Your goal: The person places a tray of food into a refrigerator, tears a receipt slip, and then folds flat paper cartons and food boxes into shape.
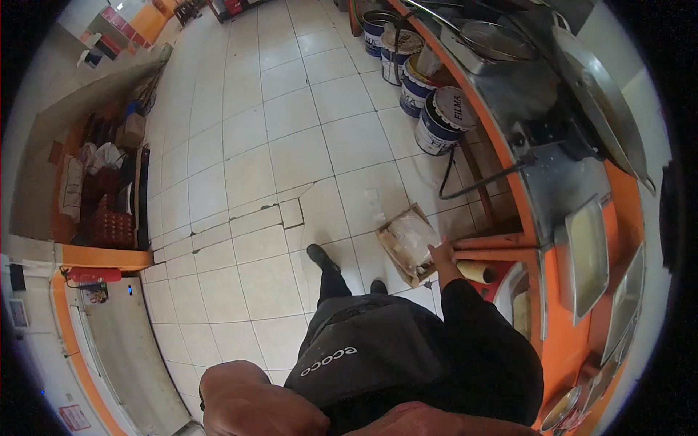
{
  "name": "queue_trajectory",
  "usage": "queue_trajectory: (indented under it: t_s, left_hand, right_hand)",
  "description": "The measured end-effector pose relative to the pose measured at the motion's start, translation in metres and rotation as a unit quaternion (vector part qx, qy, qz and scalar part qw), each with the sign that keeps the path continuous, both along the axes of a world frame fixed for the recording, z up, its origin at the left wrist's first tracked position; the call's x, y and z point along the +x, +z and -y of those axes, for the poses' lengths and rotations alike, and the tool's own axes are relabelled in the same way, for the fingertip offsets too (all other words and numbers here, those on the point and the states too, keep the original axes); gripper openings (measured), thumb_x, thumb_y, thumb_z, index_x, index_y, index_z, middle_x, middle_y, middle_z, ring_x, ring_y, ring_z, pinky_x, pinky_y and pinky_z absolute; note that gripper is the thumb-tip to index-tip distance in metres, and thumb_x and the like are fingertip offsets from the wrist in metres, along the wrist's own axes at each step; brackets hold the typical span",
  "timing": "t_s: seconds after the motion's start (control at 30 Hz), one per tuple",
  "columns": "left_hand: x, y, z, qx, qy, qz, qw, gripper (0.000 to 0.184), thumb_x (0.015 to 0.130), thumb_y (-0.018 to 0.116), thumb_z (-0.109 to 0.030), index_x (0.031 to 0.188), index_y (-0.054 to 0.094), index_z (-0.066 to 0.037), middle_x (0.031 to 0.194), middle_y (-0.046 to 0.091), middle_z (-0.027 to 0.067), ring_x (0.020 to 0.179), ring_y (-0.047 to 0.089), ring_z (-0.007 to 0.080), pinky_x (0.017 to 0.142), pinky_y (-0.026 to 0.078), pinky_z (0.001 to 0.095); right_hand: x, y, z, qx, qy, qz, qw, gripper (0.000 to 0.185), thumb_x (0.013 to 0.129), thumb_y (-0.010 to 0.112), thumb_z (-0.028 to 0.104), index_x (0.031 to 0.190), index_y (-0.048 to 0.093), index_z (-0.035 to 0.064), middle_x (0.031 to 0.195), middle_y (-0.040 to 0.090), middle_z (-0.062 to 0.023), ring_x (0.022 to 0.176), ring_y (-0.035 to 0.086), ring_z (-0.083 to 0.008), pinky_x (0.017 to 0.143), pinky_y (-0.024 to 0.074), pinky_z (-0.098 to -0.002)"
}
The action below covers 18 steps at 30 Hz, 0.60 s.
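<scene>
My right hand (pixel 442 256) reaches down at the right edge of an open cardboard box (pixel 398 266) on the floor. Its fingers are closed on a clear plastic bag (pixel 411 241) that fills much of the box; the fingertips are small in view. A bare bent arm shows at the bottom left, in front of my dark apron (pixel 363 356), but my left hand does not show. Just right of the box, beneath the counter, lies a yellowish roll (pixel 477 272).
Several paint buckets (pixel 439 122) line the orange-edged counter (pixel 502 120) on the right, with a hose below it. Metal trays (pixel 587 254) and a large pan (pixel 592 87) sit at far right. Egg trays (pixel 113 221) fill a left shelf, above a fire extinguisher (pixel 94 275).
</scene>
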State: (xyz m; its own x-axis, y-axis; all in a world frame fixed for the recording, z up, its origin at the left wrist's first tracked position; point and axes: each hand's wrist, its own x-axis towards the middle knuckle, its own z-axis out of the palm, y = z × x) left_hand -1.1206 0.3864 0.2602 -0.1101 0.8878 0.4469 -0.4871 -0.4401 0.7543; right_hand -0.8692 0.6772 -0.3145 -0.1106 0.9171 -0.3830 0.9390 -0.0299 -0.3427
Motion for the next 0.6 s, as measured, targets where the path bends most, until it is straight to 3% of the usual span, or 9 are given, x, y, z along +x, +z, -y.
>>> queue_trajectory:
  t_s: [0.07, 0.1, 0.2, 0.3, 0.4, 0.5, 0.6]
  left_hand:
    - [-0.029, -0.001, -0.003, -0.028, 0.027, -0.007, 0.999, 0.013, 0.082, 0.058, -0.005, 0.092, 0.058, 0.002, 0.067, 0.059, 0.0087, 0.051, 0.053, 0.0144, 0.044, 0.043, 0.0258]
    - [-0.043, -0.002, -0.003, -0.041, 0.038, -0.011, 0.998, 0.011, 0.082, 0.058, -0.005, 0.091, 0.058, 0.002, 0.066, 0.059, 0.0084, 0.05, 0.053, 0.0141, 0.043, 0.042, 0.0257]
    - [-0.096, -0.008, -0.008, -0.065, 0.045, -0.018, 0.997, 0.007, 0.082, 0.058, -0.005, 0.086, 0.057, 0.0, 0.064, 0.058, 0.0078, 0.048, 0.052, 0.0138, 0.042, 0.041, 0.0258]
    - [-0.154, -0.013, -0.023, -0.046, -0.003, 0.005, 0.999, 0.007, 0.083, 0.058, -0.007, 0.082, 0.056, 0.0, 0.062, 0.057, 0.0076, 0.047, 0.05, 0.0141, 0.041, 0.04, 0.0264]
    - [-0.203, -0.023, -0.04, -0.037, -0.054, 0.016, 0.998, 0.01, 0.083, 0.058, -0.008, 0.077, 0.055, 0.0, 0.06, 0.055, 0.0074, 0.045, 0.049, 0.0143, 0.039, 0.039, 0.0269]
    - [-0.245, -0.039, -0.058, -0.042, -0.098, 0.031, 0.994, 0.015, 0.084, 0.058, -0.01, 0.073, 0.054, -0.001, 0.058, 0.054, 0.0072, 0.044, 0.048, 0.0146, 0.038, 0.038, 0.0275]
    - [-0.272, -0.05, -0.079, -0.048, -0.092, 0.065, 0.992, 0.019, 0.084, 0.057, -0.011, 0.069, 0.053, -0.001, 0.056, 0.053, 0.0071, 0.043, 0.047, 0.0148, 0.037, 0.037, 0.0277]
  right_hand:
    - [-0.012, -0.011, -0.014, -0.049, 0.014, 0.088, 0.995, 0.074, 0.065, 0.073, 0.033, 0.124, 0.041, 0.0022, 0.117, 0.052, -0.0212, 0.109, 0.05, -0.0358, 0.092, 0.0402, -0.0396]
    - [-0.031, 0.026, -0.013, -0.075, -0.001, 0.083, 0.994, 0.069, 0.067, 0.071, 0.035, 0.122, 0.044, 0.0028, 0.12, 0.051, -0.0205, 0.111, 0.049, -0.035, 0.094, 0.0394, -0.0395]
    - [-0.047, 0.009, -0.034, -0.03, 0.089, 0.057, 0.994, 0.058, 0.067, 0.071, 0.029, 0.114, 0.051, 0.0019, 0.111, 0.055, -0.0206, 0.107, 0.052, -0.0344, 0.092, 0.0418, -0.0384]
    - [-0.079, 0.003, -0.053, -0.018, 0.051, 0.089, 0.995, 0.051, 0.068, 0.069, 0.027, 0.111, 0.054, 0.0042, 0.107, 0.057, -0.0204, 0.106, 0.052, -0.0332, 0.091, 0.042, -0.0384]
    - [-0.152, 0.075, -0.054, -0.09, -0.014, 0.036, 0.995, 0.054, 0.069, 0.068, 0.03, 0.113, 0.053, 0.0026, 0.112, 0.056, -0.0193, 0.109, 0.051, -0.0331, 0.093, 0.0401, -0.0395]
    - [-0.168, 0.008, -0.057, -0.02, 0.056, -0.045, 0.997, 0.051, 0.07, 0.067, 0.03, 0.111, 0.053, 0.0037, 0.112, 0.056, -0.0179, 0.106, 0.052, -0.0327, 0.091, 0.0409, -0.0393]
    - [-0.198, 0.01, -0.033, -0.077, 0.09, -0.009, 0.993, 0.049, 0.068, 0.069, 0.027, 0.11, 0.055, 0.0059, 0.112, 0.055, -0.0179, 0.106, 0.051, -0.0321, 0.092, 0.0408, -0.0376]
